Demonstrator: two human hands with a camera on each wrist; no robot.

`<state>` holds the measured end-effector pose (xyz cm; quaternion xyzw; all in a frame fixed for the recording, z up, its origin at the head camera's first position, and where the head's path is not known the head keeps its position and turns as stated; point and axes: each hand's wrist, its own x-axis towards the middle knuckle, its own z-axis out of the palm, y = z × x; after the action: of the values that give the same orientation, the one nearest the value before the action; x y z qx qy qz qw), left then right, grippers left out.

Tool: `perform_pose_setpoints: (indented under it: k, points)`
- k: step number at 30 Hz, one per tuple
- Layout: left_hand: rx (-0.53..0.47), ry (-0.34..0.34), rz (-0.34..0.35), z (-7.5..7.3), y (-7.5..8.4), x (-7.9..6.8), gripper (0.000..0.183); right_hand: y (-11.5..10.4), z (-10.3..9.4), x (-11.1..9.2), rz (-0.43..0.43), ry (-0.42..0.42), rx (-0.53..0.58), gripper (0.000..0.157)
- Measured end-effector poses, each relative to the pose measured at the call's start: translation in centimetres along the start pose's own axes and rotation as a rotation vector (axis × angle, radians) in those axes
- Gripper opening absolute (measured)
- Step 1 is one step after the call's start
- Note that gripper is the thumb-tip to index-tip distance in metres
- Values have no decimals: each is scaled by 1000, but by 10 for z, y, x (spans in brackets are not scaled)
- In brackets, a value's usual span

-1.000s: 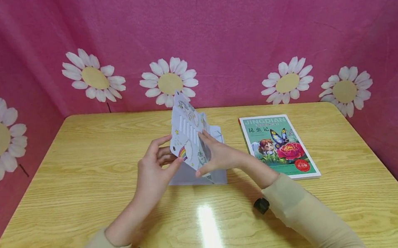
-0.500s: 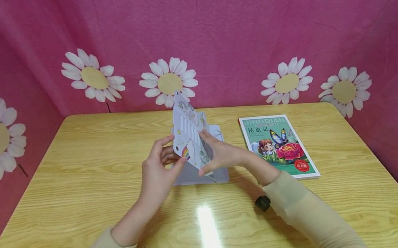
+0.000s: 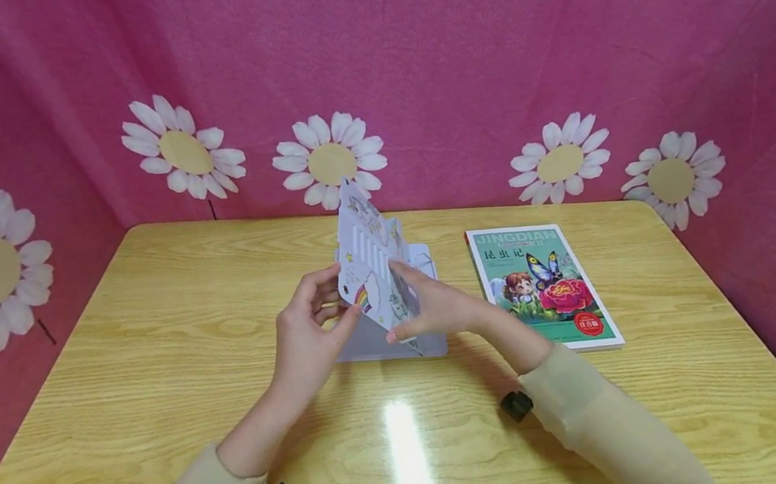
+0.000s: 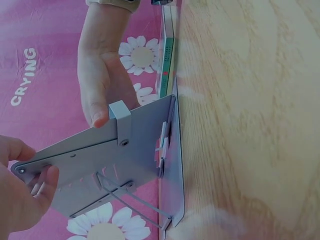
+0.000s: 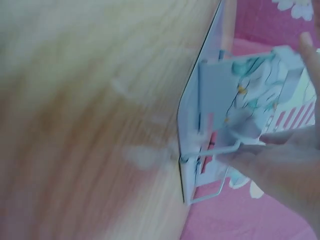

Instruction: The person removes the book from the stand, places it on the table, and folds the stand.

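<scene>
A pale metal book stand [image 3: 371, 265] with rainbow and unicorn prints stands on the table, its slotted panel tilted up from a flat base plate [image 3: 379, 343]. My left hand [image 3: 307, 330] pinches the panel's left corner between thumb and fingers. On the other side, my right hand [image 3: 436, 301] holds the panel, thumb at its near edge and fingers reaching along it. The left wrist view shows the panel's back, with a bent wire prop [image 4: 135, 202] between panel and base. Fingers of the right hand touch near a wire clip [image 5: 215, 150] in the right wrist view; its fingertips are partly hidden.
A green-covered children's book [image 3: 544, 287] lies flat to the right of the stand. Beneath everything is a wooden table [image 3: 171, 328] with a bright glare streak near the front. A pink flowered cloth [image 3: 424, 65] rises behind and along both sides.
The book stand and my left hand have shifted slightly to the right since one second ago. Over the last half second both hands have stayed almost still.
</scene>
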<state>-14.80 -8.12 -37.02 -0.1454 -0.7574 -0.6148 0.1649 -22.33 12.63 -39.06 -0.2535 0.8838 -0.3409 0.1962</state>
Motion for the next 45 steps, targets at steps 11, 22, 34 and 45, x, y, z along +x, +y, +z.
perform_pose_setpoints:
  k: [11,22,34,45]
  points:
    - [-16,10,39,4,2,3,47,-10,8,-16,-79,165,25,96]
    - [-21,-68,40,8,6,7,46,-10,16,-24,-116,272,216,85]
    - [110,-210,84,8,16,18,49,-44,9,-44,-100,324,333,78]
    - [179,-308,107,13,26,26,51,-10,16,-35,-143,361,379,76]
